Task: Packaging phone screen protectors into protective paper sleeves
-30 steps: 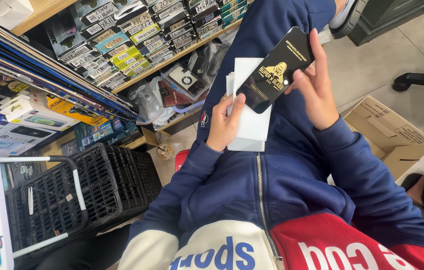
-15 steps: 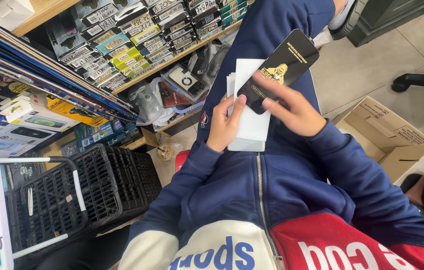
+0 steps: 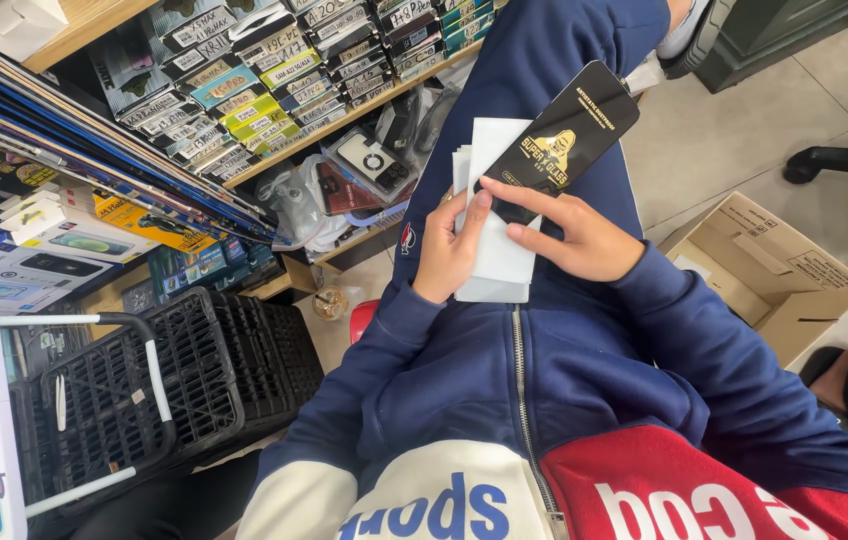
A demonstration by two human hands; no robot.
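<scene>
At your far left a black plastic basket (image 3: 144, 390) stands on the floor below shelves (image 3: 244, 90) packed with small boxed goods, so that side is crowded. Your left hand (image 3: 449, 250) lies against the left edge of a stack of white sleeves (image 3: 499, 215) resting on your lap, fingers curled around the stack and thumb pressed on its face. The stack's long axis runs away from you, up along your blue-clad thigh (image 3: 544, 60). Your right hand (image 3: 584, 240) comes in from the right and pinches the near end of a black flat packet (image 3: 564, 140) between thumb and forefinger, the other fingers loosely folded. The packet lies across the top of the white stack, its long axis tilted up and to the right, far end well clear of both hands. The right hand is the nearer one to it. Further right, an open cardboard box (image 3: 764, 270) sits on the tiled floor (image 3: 744, 130), with open room above it.
</scene>
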